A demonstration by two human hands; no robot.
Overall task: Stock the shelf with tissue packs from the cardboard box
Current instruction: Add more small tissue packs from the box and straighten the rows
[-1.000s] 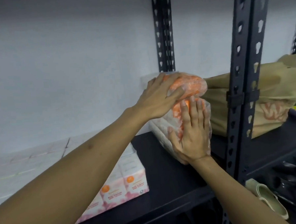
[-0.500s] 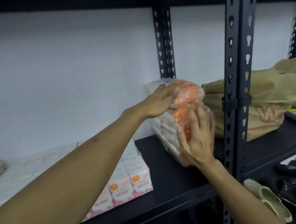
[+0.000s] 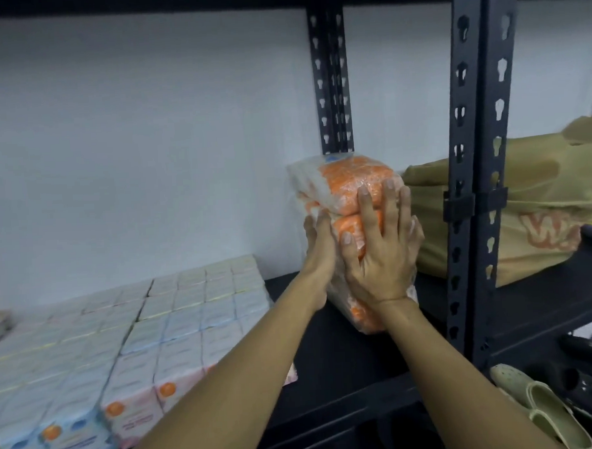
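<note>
Upright on the black shelf [image 3: 346, 369], a plastic-wrapped orange tissue pack [image 3: 346, 187] is steadied between two hands, apparently so it can be squared against the back post [image 3: 330, 85]. The right hand [image 3: 382, 254] is spread flat on its front; the left hand [image 3: 318, 254] is pressed to its side, its fingers largely hidden. Left of the hands, stocked tissue packs [image 3: 139, 339] are lined up.

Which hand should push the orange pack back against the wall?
Probably the right hand: its straight fingers lie flat on the orange tissue pack's front face. The left hand only touches the pack's left side.
</note>
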